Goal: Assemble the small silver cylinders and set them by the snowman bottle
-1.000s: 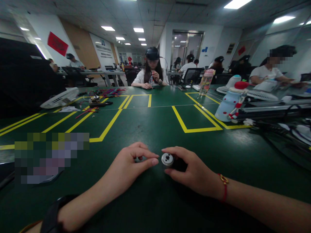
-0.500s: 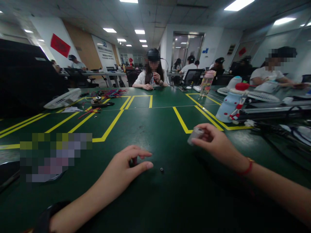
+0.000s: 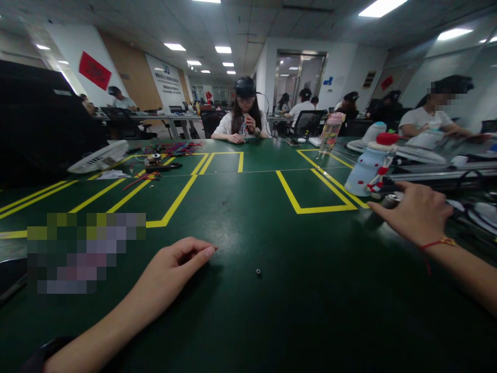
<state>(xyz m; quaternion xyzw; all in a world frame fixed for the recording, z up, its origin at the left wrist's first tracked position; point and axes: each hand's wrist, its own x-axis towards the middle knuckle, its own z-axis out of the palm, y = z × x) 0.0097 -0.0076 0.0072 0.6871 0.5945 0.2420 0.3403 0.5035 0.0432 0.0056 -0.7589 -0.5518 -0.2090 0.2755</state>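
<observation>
My left hand [image 3: 176, 264] is over the table at lower left, thumb and fingertips brought together; whatever may be between them is too small to make out. To its right, a small metal ring-like piece [image 3: 258, 272] with a dark hole lies on the green tabletop [image 3: 248, 321]. At the right, my right hand [image 3: 421, 212] has its thumb and fingers spread apart. A grey metal cylinder [image 3: 393, 198] stands between that thumb and forefinger, partly hidden and blurred; whether the fingers touch it I cannot tell.
Beyond my right hand stands a light-blue bottle [image 3: 363, 171] with a red top, beside cables [image 3: 477, 212] and a metal rail [image 3: 427, 176]. Loose wires [image 3: 182, 149] and a small motor-like part [image 3: 155, 160] lie at far left. A person [image 3: 243, 116] sits opposite.
My right hand has moved right with the grey metal cylinder, and its fingers have spread. My left hand has drawn back leftward from the small ring, its thumb and fingers closing together.
</observation>
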